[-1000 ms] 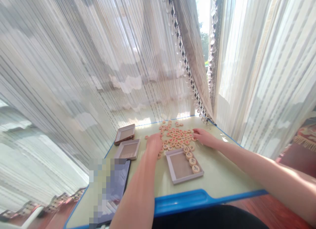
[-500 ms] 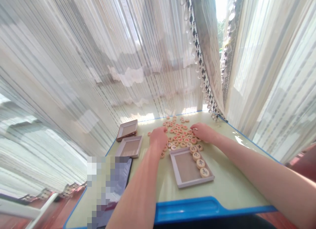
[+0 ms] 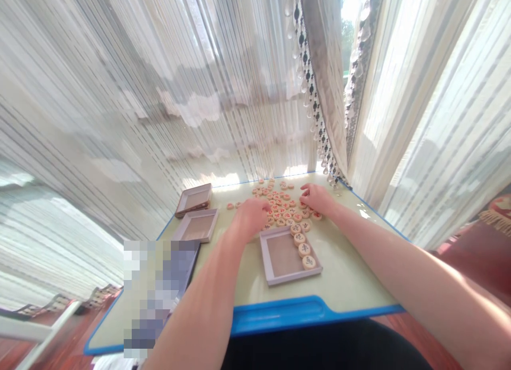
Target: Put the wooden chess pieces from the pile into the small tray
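Observation:
Wooden Chinese chess pieces [image 3: 287, 206], round with red or black characters, lie in a loose heap on the pale green table. At the heap's left side is my left hand [image 3: 252, 215], its fingers loosely bent among the pieces and partly hidden by the back of the hand. My right hand [image 3: 318, 198] rests over the right edge, fingers apart and curved down beside a few pieces. I see nothing held in either hand. In front of the heap sits a shallow box tray [image 3: 275, 279], with several black-character pieces [image 3: 304, 249] lined up along its right side.
Another shallow tray [image 3: 205, 234] lies left of my left hand, with stacked box parts [image 3: 194, 198] behind it. A dark tablet-like object [image 3: 187, 266], partly blurred out, lies at the left. Blue trim [image 3: 279, 315] edges the folding table; curtains [image 3: 223, 120] hang close behind.
The view has shifted, so the table sits further left and higher. My left hand has moved in closer to the tray and heap. My right hand stays at the heap's right side.

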The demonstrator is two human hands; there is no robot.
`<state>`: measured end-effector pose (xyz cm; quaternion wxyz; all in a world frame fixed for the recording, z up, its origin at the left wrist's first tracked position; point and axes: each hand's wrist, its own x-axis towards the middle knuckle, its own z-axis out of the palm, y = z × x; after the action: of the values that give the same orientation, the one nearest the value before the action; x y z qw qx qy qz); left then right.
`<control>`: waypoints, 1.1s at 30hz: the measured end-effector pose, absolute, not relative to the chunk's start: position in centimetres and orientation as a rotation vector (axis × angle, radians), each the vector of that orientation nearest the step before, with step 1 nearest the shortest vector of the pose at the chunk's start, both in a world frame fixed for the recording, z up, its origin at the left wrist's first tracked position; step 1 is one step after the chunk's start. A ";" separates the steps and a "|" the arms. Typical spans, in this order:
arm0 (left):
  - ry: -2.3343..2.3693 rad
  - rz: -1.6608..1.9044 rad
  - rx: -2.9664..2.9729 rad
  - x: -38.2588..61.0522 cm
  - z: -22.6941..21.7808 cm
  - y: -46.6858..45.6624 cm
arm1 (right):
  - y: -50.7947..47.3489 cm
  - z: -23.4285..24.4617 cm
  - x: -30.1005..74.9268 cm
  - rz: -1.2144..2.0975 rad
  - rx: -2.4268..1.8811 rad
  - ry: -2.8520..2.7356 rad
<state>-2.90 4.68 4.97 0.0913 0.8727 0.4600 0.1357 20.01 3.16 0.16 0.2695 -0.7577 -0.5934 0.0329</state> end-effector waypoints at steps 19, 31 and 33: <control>1.433 0.502 2.487 -4.3 5.2 5.5 | -3.6 4.2 11.0 0.583 -1.345 -2.374; 1.486 0.273 2.547 -3.8 6.0 4.8 | -2.9 4.4 12.6 0.179 -1.459 -2.368; 1.471 0.248 2.573 -3.8 6.0 4.7 | -3.1 4.4 12.6 0.179 -1.427 -2.426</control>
<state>-3.82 4.68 5.99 0.0837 0.8621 0.4927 0.0831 12.57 -3.12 4.42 0.1603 -0.4994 -0.8491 0.0625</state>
